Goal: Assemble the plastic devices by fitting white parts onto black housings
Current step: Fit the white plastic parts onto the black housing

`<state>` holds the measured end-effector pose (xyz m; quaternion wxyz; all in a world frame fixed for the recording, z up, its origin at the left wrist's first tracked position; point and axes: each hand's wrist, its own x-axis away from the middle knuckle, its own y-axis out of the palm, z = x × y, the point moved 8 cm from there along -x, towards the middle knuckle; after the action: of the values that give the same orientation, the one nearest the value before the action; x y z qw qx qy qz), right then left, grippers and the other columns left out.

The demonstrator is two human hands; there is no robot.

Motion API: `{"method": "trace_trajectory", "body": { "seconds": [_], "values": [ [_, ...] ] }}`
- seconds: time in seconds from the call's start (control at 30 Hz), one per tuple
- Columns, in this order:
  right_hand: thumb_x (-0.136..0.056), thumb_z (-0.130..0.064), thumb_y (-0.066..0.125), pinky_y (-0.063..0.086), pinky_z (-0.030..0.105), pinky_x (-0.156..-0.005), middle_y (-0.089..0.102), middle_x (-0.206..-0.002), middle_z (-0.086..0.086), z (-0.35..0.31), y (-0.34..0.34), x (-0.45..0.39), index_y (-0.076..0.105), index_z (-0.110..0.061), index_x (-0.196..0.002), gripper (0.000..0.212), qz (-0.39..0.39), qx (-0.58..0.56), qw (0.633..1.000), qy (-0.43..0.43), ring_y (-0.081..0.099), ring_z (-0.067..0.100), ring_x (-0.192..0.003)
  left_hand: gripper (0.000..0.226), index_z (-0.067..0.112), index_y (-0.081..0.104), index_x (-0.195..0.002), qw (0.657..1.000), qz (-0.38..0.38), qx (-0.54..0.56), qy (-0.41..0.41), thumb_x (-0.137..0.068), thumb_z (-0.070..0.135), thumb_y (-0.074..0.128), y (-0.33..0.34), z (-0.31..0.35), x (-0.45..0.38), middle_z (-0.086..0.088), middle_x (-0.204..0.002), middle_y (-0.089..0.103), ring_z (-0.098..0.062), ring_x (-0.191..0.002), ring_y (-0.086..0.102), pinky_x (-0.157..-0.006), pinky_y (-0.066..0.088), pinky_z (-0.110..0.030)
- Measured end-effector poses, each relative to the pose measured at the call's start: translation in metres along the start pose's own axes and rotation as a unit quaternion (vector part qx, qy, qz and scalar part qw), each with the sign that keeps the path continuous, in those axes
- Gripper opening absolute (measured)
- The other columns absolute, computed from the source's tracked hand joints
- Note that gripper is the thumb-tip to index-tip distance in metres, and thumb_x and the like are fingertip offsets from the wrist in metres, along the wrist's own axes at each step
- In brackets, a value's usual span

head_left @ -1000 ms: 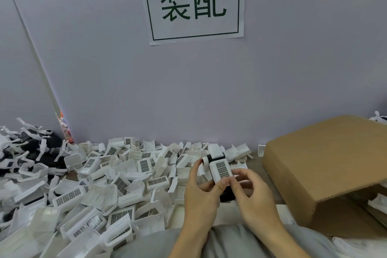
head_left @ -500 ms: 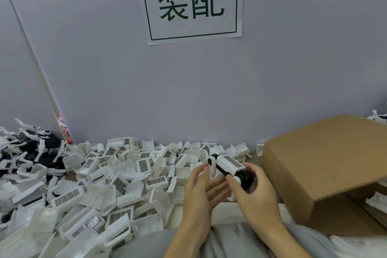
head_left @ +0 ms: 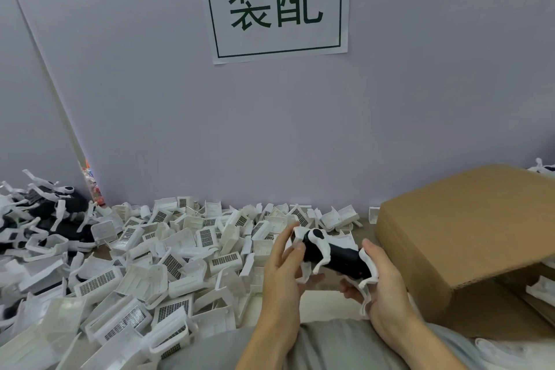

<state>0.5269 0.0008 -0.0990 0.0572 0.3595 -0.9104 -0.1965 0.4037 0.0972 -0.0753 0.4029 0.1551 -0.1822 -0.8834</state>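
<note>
Both hands hold one black housing (head_left: 339, 255) above the lap, in the gap between a heap of parts and a box. The left hand (head_left: 282, 276) curls its fingers round the housing's left end, where smooth white plastic parts are fitted; the right hand (head_left: 383, 282) cups the right end, thumb laid along a thin white strap. The housing is matte, rounded and lies nearly level. To the left, a loose pile of white parts (head_left: 150, 264), boxy shells with dark gridded faces, runs back to the pale wall (head_left: 300, 129). The cardboard box (head_left: 459, 237), corrugated at its cut edge, stands just beside the right hand.
</note>
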Motion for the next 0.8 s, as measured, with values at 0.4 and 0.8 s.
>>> {"method": "trace_trajectory", "body": {
  "seconds": [0.4,0.8],
  "values": [
    [-0.101,-0.029,0.046,0.046,0.033,-0.058,0.069,-0.114,0.008,-0.005,-0.004,0.003,0.068,-0.006,-0.116,0.036,0.027,0.016,0.999,-0.021,0.059,0.026,-0.1,0.025,0.034,0.073,-0.115,0.999,0.045,-0.027,-0.008,-0.099,0.025,0.057,-0.008,-0.006,-0.003,0.0,-0.109,0.076,-0.02,-0.101,0.07,-0.096,0.053,-0.046],
    [-0.091,-0.032,0.051,0.045,0.018,-0.065,0.066,-0.087,-0.004,-0.049,0.02,0.037,0.065,-0.022,-0.102,0.021,0.012,0.249,0.912,-0.327,0.06,0.011,-0.076,0.023,0.019,0.075,-0.105,0.999,0.038,0.02,-0.001,-0.099,0.016,0.052,-0.01,-0.003,-0.005,-0.012,-0.09,0.073,-0.023,-0.077,0.069,-0.062,0.053,-0.031]
  ]
}}
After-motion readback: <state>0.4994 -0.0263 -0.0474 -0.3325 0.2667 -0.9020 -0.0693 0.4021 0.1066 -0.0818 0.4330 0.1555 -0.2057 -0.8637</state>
